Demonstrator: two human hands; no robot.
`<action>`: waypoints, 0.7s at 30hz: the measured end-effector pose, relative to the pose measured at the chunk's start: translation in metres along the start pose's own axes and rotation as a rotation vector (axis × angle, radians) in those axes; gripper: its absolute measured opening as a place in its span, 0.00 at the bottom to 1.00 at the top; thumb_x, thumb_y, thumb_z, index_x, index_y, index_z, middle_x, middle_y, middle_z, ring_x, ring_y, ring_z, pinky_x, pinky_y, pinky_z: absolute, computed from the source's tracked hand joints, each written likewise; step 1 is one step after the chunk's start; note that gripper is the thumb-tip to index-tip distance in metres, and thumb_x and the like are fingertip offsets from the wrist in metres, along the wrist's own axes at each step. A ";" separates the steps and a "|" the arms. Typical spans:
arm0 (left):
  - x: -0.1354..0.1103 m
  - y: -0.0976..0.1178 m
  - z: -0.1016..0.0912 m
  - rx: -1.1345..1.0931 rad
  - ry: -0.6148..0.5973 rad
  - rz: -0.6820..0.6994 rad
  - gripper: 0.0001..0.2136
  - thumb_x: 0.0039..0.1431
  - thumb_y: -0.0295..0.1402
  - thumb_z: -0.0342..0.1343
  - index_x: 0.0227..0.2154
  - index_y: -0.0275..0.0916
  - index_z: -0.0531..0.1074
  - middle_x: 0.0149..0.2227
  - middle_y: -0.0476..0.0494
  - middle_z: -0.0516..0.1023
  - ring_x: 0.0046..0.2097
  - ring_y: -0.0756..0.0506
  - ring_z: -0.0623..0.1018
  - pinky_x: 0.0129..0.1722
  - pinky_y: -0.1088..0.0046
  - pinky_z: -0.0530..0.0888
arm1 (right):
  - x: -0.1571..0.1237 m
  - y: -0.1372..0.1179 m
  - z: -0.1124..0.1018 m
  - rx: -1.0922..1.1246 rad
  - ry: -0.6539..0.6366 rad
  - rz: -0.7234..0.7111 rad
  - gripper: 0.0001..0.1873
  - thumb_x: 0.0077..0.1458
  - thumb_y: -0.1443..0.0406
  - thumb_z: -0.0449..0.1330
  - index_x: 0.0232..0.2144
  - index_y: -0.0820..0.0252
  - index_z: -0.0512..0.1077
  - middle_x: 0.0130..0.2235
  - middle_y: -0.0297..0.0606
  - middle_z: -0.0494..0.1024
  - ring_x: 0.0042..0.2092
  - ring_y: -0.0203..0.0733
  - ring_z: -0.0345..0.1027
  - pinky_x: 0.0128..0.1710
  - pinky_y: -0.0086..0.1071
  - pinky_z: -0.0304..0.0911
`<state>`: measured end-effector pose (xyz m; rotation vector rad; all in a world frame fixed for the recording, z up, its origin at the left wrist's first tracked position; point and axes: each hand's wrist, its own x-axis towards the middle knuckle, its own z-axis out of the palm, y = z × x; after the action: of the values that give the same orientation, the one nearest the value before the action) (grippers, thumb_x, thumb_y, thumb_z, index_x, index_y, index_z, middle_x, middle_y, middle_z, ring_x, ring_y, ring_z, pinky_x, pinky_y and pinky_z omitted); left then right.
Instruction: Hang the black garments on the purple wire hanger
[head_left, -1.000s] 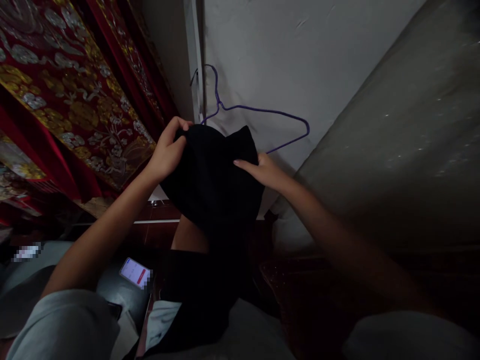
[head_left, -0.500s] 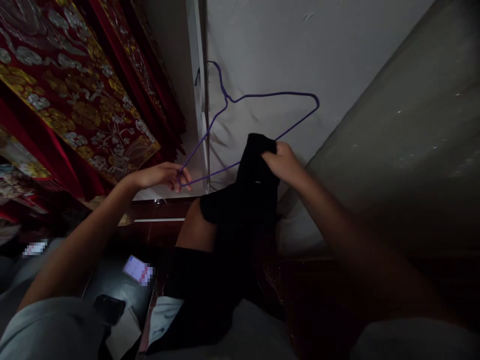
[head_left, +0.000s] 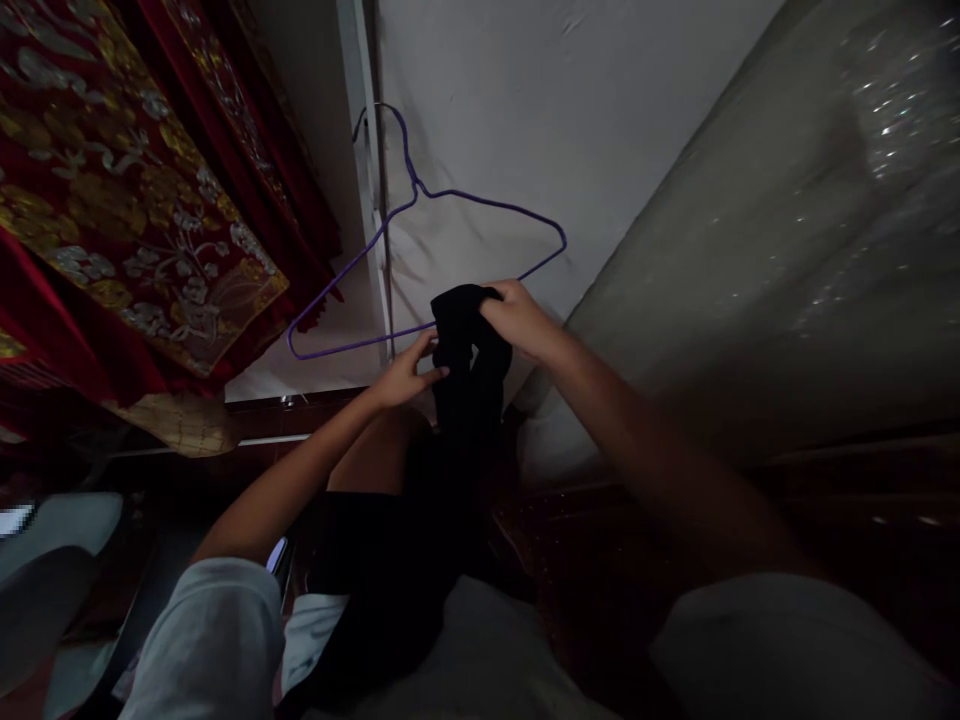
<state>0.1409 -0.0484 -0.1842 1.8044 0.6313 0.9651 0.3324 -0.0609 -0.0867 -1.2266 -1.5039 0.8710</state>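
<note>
A purple wire hanger [head_left: 480,200] hangs by its hook from a pale vertical edge. A black garment [head_left: 457,300] is draped over the hanger's bottom bar, its kind unclear, and its lower part merges with dark clothing beneath. My right hand [head_left: 517,315] is closed on the garment's upper right edge by the bar. My left hand [head_left: 405,378] is at the garment's left edge, thumb and fingers apart, with the fingertips touching the cloth or partly behind it.
Red cloth with gold and silver embroidery [head_left: 172,200] hangs at the left. A shiny, plastic-like sheet [head_left: 750,250] slants along the right, beside the pale wall [head_left: 487,90]. A woven tan object [head_left: 187,425] and a phone [head_left: 277,553] are low at the left.
My left hand has let go of the hanger's left corner and moved right to the black garment. The garment now folds over the bar, still held by my right hand.
</note>
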 end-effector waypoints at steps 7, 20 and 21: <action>-0.034 0.002 -0.021 0.576 -0.525 -0.371 0.27 0.71 0.51 0.44 0.25 0.37 0.73 0.27 0.44 0.77 0.32 0.45 0.77 0.40 0.67 0.72 | 0.004 -0.012 -0.026 -0.124 0.168 -0.106 0.09 0.45 0.67 0.57 0.17 0.60 0.66 0.19 0.30 0.61 0.24 0.32 0.56 0.25 0.28 0.52; -0.075 0.101 -0.117 1.093 -0.072 -0.022 0.05 0.64 0.33 0.55 0.39 0.39 0.73 0.45 0.36 0.78 0.51 0.35 0.74 0.54 0.52 0.68 | 0.022 -0.004 -0.026 -0.206 0.274 -0.106 0.19 0.49 0.68 0.60 0.13 0.59 0.57 0.20 0.29 0.53 0.25 0.31 0.49 0.26 0.30 0.45; -0.077 0.098 -0.118 1.047 0.032 -0.022 0.05 0.63 0.33 0.56 0.39 0.39 0.73 0.50 0.35 0.77 0.56 0.34 0.72 0.58 0.51 0.66 | 0.021 -0.004 -0.022 -0.179 0.268 -0.093 0.19 0.49 0.68 0.60 0.13 0.59 0.57 0.20 0.29 0.54 0.25 0.31 0.49 0.26 0.30 0.44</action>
<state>0.0009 -0.0873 -0.0935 2.6602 1.3340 0.6695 0.3526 -0.0420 -0.0721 -1.3335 -1.4301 0.4957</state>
